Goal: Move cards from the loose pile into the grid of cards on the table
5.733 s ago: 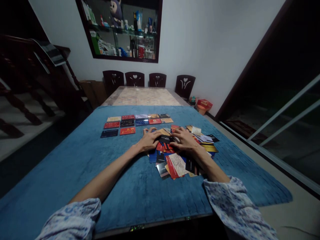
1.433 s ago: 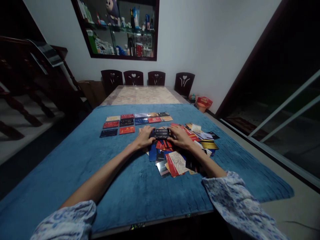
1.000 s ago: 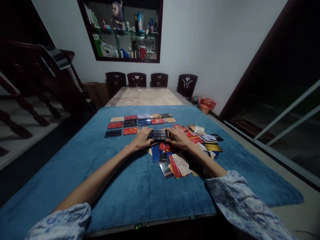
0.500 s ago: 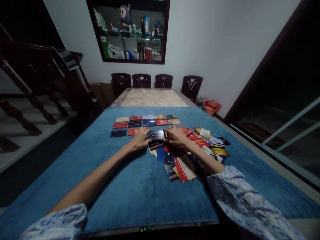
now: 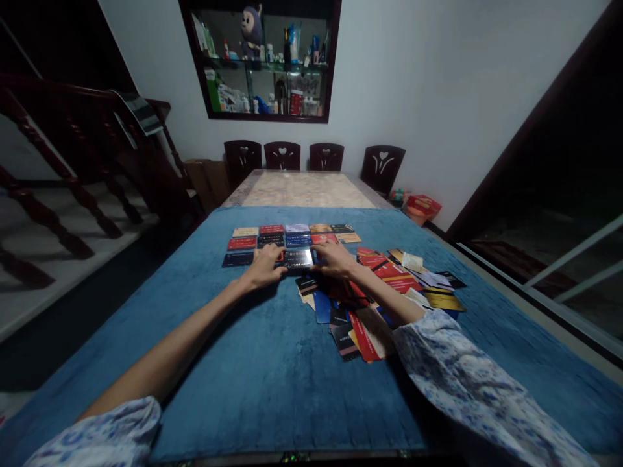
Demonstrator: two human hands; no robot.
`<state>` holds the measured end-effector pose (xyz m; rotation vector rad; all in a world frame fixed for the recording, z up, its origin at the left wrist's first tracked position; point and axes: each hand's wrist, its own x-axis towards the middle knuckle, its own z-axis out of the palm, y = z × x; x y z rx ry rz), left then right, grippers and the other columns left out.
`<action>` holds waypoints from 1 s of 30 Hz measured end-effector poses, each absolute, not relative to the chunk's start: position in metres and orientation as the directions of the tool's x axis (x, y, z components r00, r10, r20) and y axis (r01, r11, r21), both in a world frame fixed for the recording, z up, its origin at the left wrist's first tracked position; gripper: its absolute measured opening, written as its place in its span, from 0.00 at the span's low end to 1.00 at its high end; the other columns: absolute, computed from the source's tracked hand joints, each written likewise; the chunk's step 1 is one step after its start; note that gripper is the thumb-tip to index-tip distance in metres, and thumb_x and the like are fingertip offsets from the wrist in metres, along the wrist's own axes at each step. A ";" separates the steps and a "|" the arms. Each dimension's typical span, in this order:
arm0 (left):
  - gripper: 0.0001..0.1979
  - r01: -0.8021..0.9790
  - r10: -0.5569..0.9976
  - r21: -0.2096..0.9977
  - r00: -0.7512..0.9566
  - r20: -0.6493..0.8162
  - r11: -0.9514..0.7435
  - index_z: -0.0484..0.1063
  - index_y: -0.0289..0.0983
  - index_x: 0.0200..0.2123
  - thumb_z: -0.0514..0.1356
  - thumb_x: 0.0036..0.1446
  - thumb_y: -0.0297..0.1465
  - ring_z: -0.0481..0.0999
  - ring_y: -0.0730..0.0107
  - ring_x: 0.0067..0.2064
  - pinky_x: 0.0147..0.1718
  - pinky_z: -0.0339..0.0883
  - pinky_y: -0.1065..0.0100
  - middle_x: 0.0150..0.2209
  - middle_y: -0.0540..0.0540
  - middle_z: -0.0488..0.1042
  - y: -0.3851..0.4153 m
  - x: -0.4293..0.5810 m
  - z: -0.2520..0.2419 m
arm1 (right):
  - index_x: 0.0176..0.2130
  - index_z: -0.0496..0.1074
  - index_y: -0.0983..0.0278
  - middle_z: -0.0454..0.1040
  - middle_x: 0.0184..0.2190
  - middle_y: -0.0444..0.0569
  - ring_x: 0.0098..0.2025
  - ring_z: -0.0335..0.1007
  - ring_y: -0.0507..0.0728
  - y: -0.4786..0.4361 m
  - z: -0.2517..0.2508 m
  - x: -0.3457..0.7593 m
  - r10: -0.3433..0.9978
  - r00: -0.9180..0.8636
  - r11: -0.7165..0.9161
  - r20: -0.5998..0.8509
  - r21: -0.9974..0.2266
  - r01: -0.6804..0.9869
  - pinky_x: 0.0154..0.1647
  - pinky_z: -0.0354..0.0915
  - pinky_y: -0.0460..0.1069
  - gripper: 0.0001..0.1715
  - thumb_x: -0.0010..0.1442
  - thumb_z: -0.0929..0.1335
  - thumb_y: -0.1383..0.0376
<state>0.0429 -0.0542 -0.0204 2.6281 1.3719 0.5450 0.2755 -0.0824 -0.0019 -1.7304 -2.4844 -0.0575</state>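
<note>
A black card [image 5: 298, 259] with light print is held between my two hands, its face up, just at the front row of laid-out cards. My left hand [image 5: 266, 266] pinches its left edge, fingers over the far side and thumb at the near corner. On its right edge my right hand [image 5: 333, 258] grips it the same way. Two rows of cards lie beyond, among them a red card [image 5: 242, 243] and a cream card [image 5: 246, 231]. A dark navy card [image 5: 237, 259] lies left of my left hand. A red card beside it is mostly hidden by that hand.
A loose, overlapping heap of cards, with a gold card [image 5: 444, 299] and a blue card [image 5: 322, 307], spreads under and around my right forearm. All lie on a blue cloth [image 5: 233, 376] over the table. Dark chairs [image 5: 282, 155] stand at the far end.
Both hands have moved left with the black card, away from the heap and closer to the front row. The view has shifted slightly.
</note>
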 end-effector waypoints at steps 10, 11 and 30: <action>0.26 0.807 0.846 0.264 0.478 0.236 -0.529 0.70 0.35 0.57 0.61 0.53 0.33 0.68 0.47 0.54 0.52 0.60 0.48 0.49 0.39 0.70 -0.037 0.021 -0.017 | 0.56 0.71 0.64 0.76 0.49 0.56 0.55 0.65 0.65 -0.055 0.002 0.254 0.907 -0.410 0.415 0.097 -0.039 0.909 0.51 0.63 0.56 0.29 0.59 0.72 0.55; 0.26 0.810 0.849 0.263 0.474 0.233 -0.524 0.70 0.35 0.57 0.61 0.54 0.33 0.67 0.46 0.55 0.52 0.60 0.48 0.49 0.38 0.70 -0.035 0.019 -0.016 | 0.56 0.71 0.64 0.76 0.50 0.57 0.56 0.65 0.65 -0.052 0.004 0.252 0.904 -0.418 0.423 0.090 -0.040 0.905 0.51 0.63 0.56 0.29 0.60 0.71 0.55; 0.27 0.873 0.891 0.209 0.398 0.217 -0.441 0.71 0.38 0.56 0.60 0.50 0.35 0.64 0.45 0.58 0.55 0.59 0.49 0.52 0.39 0.68 0.010 -0.007 -0.019 | 0.59 0.70 0.61 0.69 0.58 0.60 0.61 0.59 0.70 -0.012 0.012 0.217 0.913 -0.404 0.403 0.052 0.027 0.915 0.54 0.63 0.59 0.31 0.60 0.69 0.52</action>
